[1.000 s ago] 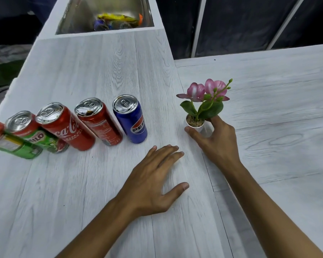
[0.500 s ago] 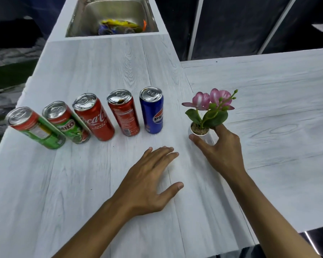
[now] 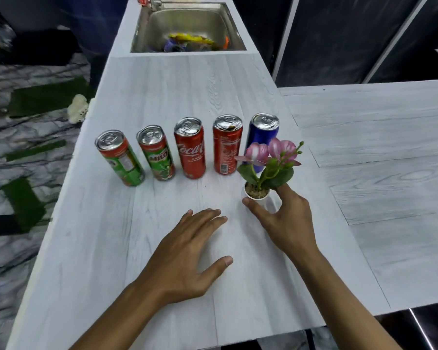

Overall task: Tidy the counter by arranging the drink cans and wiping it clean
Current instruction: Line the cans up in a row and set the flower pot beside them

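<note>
Five slim drink cans stand in one row across the white wood-grain counter (image 3: 162, 92), silver tops up, with small gaps between them. Left to right:
- green-and-red Milo can with its back label showing (image 3: 122, 160)
- green-and-red Milo can with logo facing front (image 3: 157, 155)
- red Coca-Cola can (image 3: 190, 150)
- red can showing its barcode side (image 3: 226, 147)
- blue can (image 3: 262, 132) (lower part hidden behind the flowers)

A small white pot of pink artificial flowers (image 3: 257, 195) sits on the counter just in front of the blue can, at the right end of the row. The right hand (image 3: 287, 223) pinches the pot narrowly, thumb on its near-left side, index finger round the far-right side under the leaves.

The left hand (image 3: 187, 251) lies palm-down on the counter, fingers straight, thumb spread, holding nothing. It is beside the right hand, apart from the pot and short of the cans.

A stainless steel sink (image 3: 187, 21) is set into the counter's far end, with blurry yellow, blue and orange things inside (cannot tell what). A second white wood-grain surface (image 3: 377, 122) joins on the right.
</note>
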The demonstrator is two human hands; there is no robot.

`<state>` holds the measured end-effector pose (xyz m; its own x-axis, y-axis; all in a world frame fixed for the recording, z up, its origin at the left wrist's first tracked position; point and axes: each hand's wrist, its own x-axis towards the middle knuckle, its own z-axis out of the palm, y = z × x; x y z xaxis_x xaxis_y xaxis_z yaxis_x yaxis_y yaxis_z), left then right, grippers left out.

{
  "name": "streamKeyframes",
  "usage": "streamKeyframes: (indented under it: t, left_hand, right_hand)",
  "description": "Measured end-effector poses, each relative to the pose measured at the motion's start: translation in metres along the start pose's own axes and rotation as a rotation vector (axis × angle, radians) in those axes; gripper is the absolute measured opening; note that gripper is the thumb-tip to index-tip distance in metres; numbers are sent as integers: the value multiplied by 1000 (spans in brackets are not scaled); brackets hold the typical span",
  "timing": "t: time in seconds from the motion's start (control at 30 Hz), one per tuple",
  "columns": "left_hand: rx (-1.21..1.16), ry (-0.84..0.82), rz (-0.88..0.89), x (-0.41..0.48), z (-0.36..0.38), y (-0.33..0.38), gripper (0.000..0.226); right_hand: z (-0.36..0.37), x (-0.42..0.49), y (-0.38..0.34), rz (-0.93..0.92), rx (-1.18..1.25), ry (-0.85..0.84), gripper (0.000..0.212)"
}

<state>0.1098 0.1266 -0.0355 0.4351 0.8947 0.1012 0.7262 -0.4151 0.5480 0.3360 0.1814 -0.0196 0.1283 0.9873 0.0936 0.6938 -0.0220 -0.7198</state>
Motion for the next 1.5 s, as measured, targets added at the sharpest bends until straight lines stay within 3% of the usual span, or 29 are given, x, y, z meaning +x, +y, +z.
streamKeyframes:
  t: [0.17, 0.6, 0.83, 1.5]
  left_hand:
    - [31, 2, -27, -27, -15, -22, 69]
    - [36, 5, -62, -65, -26, -52, 71]
    - [62, -64, -124, -77, -21, -63, 77]
    - [118, -59, -97, -75, -15, -70, 78]
  right_hand:
    - [32, -9, -30, -25, -2, -36, 68]
    - [73, -11, -70, -83, 4, -65, 63]
    - [80, -7, -71, -111, 7, -66, 59]
    - [104, -3, -53, -167, -21, -63, 53]
